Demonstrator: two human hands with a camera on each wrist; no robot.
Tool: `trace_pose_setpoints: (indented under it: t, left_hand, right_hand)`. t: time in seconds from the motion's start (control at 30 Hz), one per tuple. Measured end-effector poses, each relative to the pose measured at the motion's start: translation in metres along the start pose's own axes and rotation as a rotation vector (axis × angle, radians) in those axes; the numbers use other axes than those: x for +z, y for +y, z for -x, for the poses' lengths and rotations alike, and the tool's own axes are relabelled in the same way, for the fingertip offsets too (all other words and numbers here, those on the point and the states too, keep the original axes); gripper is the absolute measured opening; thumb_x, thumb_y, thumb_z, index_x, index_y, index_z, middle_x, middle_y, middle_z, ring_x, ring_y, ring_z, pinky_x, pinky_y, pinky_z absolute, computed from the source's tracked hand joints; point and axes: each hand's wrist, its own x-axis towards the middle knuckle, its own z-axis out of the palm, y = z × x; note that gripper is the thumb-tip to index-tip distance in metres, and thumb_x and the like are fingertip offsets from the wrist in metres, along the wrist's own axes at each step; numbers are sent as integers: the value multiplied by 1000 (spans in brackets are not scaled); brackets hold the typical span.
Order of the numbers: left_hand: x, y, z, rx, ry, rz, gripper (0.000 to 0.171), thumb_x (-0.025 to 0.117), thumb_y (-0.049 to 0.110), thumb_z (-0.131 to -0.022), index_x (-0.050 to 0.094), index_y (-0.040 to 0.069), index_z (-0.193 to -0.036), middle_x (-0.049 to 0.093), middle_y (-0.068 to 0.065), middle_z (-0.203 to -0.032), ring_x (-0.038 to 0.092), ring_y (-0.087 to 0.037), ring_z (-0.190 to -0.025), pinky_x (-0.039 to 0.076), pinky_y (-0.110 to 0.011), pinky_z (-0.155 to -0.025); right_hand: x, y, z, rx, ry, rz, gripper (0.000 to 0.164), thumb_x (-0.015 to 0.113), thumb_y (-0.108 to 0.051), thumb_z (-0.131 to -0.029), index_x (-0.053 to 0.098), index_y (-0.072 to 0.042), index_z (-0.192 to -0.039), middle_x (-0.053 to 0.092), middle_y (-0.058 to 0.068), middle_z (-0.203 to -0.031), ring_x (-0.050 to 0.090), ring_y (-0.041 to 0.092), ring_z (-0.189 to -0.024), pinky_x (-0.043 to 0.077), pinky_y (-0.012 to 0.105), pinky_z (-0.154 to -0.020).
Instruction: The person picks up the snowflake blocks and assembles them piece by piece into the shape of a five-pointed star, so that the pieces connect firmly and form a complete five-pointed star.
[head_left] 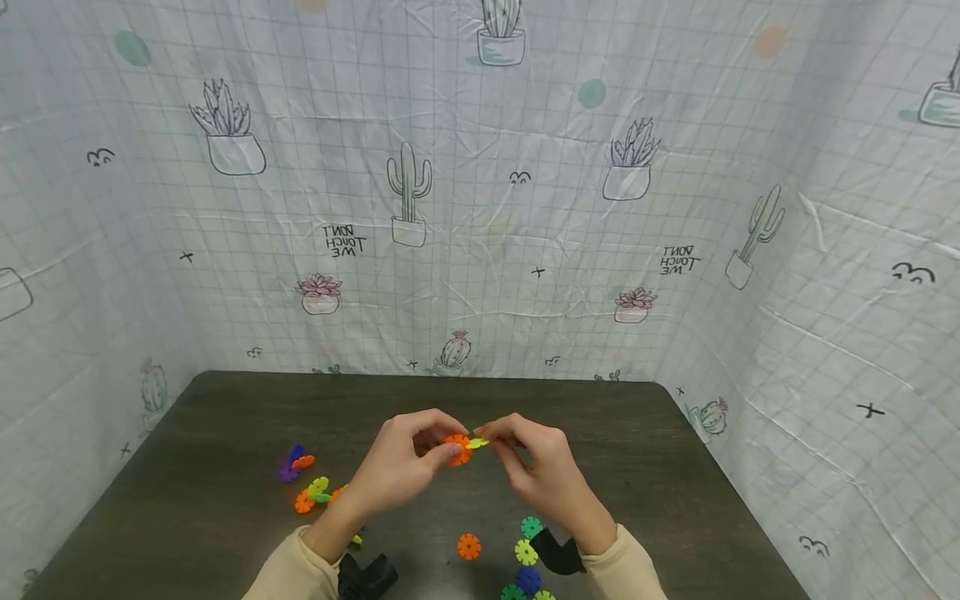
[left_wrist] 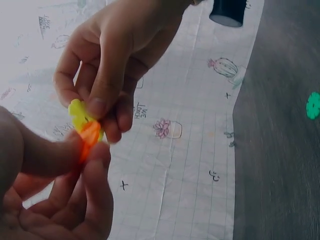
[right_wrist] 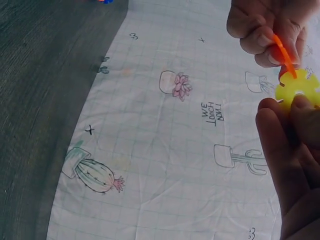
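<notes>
Lettering (head_left: 344,240) on patterned cloth (head_left: 495,333): "DON'T TOUCH ME"
Head view: mirror-reversed, three stacked lines, left of centre; second copy (head_left: 679,259) at right; right wrist view: same words turned sideways, right of centre; left wrist view: partly hidden near centre

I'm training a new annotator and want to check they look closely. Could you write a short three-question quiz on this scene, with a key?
1. Which hand pinches the raised orange disc?
2. True or false: the yellow disc beside it lies flat on the table.
3. In the head view, where on the table is the purple disc?
A) left part
B) middle
C) right part

Key:
1. The left hand.
2. False; the right hand holds it up, clear of the table.
3. A.
</notes>
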Motion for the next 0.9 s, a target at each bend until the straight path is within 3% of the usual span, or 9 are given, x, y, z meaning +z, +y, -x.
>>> trace_pose_setpoints:
  t: [0.3,0.47,0.9]
  left_hand:
    - [12,6,3,-98,134,2,12,68,-4,-92,65,7,-95,64,-4,-79,55,-15,-58,48,-26,-54]
    - [16,11,-2,-109,168,-1,15,65,-8,-90,63,6,-92,62,-5,-78,55,-17,-60,47,-26,-54]
    - [18,5,-3,-132,115,46,10,65,-7,-93,63,3,-94,64,-8,-82,57,-17,-61,48,-25,-53]
  right_hand:
    - [7,-4,-2,-81,37,89,30,71,16,-84,65,-7,-103,74,5,-95,71,14,-77,56,15,-71]
    - [9,-4,-3,-83,55,124,29,72,16,-83,64,-6,-100,73,6,-93,69,12,-73,55,15,-68]
    - [10,-1,4,-77,36,142,30,71,17,-83,64,-6,-101,74,6,-96,71,13,-76,56,15,-70]
